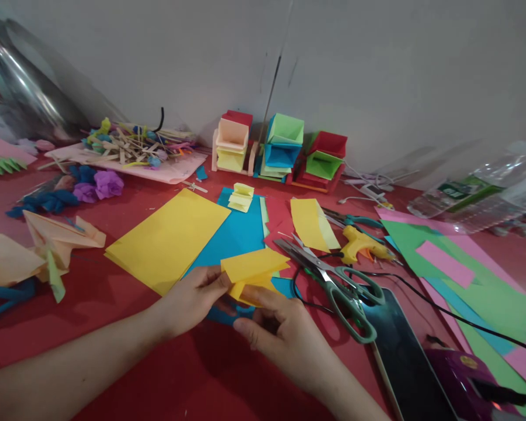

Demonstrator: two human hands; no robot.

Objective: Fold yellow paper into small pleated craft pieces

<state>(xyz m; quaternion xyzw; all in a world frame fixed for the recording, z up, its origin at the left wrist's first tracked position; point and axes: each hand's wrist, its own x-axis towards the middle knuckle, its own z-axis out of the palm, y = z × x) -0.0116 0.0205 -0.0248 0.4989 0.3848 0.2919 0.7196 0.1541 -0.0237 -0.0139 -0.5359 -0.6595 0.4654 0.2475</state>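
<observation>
My left hand (197, 298) pinches a folded strip of yellow paper (252, 266) between thumb and fingers at its left end. The strip bends back under itself in layers. From the right, my right hand (284, 327) has its fingers against the lower fold, its thumb a little apart from the paper. Beneath and behind lie a blue sheet (234, 231) and a stack of yellow sheets (166, 240). Green-handled scissors (328, 275) lie partly open just right of my right hand. A small pleated pale-yellow paper piece (241, 197) sits on the blue sheet.
Folded-paper boxes (284, 140) stand against the wall. Right are a yellow glue gun (363, 242), pliers (355, 221), a phone (412, 356), coloured sheets (473, 245) and a clear plastic bottle (477, 187). Left are a tray of sticks (127, 146), crumpled paper flowers (87, 187) and a metal kettle (26, 82).
</observation>
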